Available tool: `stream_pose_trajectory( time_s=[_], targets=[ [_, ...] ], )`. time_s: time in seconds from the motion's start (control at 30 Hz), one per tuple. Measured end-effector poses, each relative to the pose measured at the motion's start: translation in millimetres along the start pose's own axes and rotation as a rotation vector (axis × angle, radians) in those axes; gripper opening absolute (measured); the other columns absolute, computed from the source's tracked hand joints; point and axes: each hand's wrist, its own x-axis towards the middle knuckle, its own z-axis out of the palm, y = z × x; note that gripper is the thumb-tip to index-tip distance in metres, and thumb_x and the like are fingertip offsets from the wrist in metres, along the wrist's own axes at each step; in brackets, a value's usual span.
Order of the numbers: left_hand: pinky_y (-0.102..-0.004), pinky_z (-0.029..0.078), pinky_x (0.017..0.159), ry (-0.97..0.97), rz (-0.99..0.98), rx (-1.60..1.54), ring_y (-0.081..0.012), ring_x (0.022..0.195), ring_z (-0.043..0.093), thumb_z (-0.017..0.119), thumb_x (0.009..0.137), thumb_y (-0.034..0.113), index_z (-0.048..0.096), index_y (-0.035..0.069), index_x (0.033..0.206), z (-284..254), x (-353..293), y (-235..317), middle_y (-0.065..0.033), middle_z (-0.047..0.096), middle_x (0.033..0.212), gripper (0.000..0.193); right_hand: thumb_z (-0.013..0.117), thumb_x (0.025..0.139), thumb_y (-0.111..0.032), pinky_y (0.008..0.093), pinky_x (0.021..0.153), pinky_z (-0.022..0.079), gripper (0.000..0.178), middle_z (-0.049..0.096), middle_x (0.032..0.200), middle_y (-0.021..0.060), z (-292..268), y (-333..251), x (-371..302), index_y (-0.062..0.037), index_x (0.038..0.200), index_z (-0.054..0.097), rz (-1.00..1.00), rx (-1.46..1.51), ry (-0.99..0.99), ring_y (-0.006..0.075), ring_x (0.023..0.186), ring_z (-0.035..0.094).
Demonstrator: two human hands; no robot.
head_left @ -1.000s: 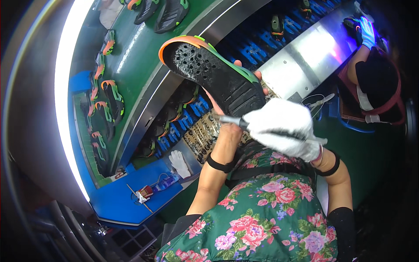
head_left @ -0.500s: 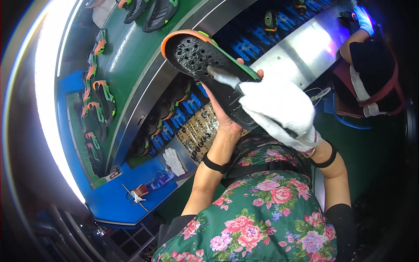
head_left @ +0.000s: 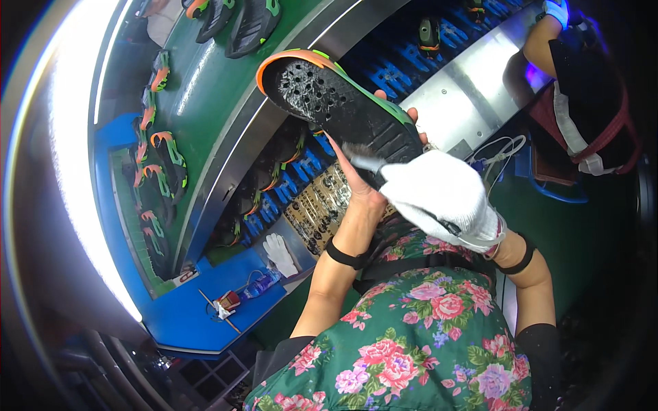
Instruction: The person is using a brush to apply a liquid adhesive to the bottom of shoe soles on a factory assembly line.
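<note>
My bare left hand (head_left: 361,183) is wrapped round a shoe sole (head_left: 370,123), thumb along one edge and fingertips showing past the other. The black inner face is turned up, inside an orange and green rim. Its far, perforated end has a wet-looking shine. In a white knitted glove, my right hand (head_left: 442,195) is closed on a brush (head_left: 364,156), mostly hidden by the glove. The bristles, slightly blurred, lie over the middle to near part of the sole. The glove covers the sole's near end.
A curved green conveyor (head_left: 212,103) with a metal edge carries several soles at left. On a blue table (head_left: 181,318) lie a white glove (head_left: 279,253), a bottle (head_left: 260,282) and a small container with a stick across it. A co-worker's gloved hand (head_left: 556,12) is at upper right.
The brush and my right hand have moved down the sole, from near the perforated end toward me. The sole stays almost in place. The co-worker's hand has moved up and left.
</note>
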Motion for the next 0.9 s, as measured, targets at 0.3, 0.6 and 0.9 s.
stream_pose_trajectory(
  time_s=[0.3,0.6,0.9],
  targets=[
    [-0.0589,0.054,0.095,-0.017,0.015,0.032,-0.0465,0.116,0.062,0.049,0.081,0.091,0.042,0.008,0.151,9.9,8.8,3.7,-0.0351,0.058,0.132,0.109,0.082,0.075,0.000,0.0360,0.076,0.058,0.029,0.077,0.103,0.0118,0.5,5.9,-15.3,-0.0064,0.103,0.078,-0.051,0.016,-0.077,0.0263,0.087,0.073],
    [-0.0525,0.058,0.091,-0.029,-0.177,0.180,-0.0467,0.108,0.066,0.047,0.075,0.096,0.040,0.005,0.151,1.3,3.9,25.1,-0.0383,0.057,0.129,0.119,0.083,0.076,-0.001,0.0353,0.072,0.057,0.026,0.077,0.101,0.0108,-2.2,11.8,-16.0,-0.0062,0.101,0.078,-0.103,0.022,-0.122,0.0263,0.082,0.072],
    [-0.0626,0.054,0.099,-0.060,-0.205,0.339,-0.0590,0.123,0.055,0.052,0.087,0.080,0.028,0.004,0.159,2.0,-4.1,39.2,-0.0291,0.039,0.155,0.107,0.081,0.075,0.001,0.0352,0.073,0.057,0.027,0.078,0.102,0.0121,-9.2,13.2,-14.2,-0.0071,0.100,0.079,-0.036,0.084,-0.175,0.0258,0.084,0.073]
  ],
)
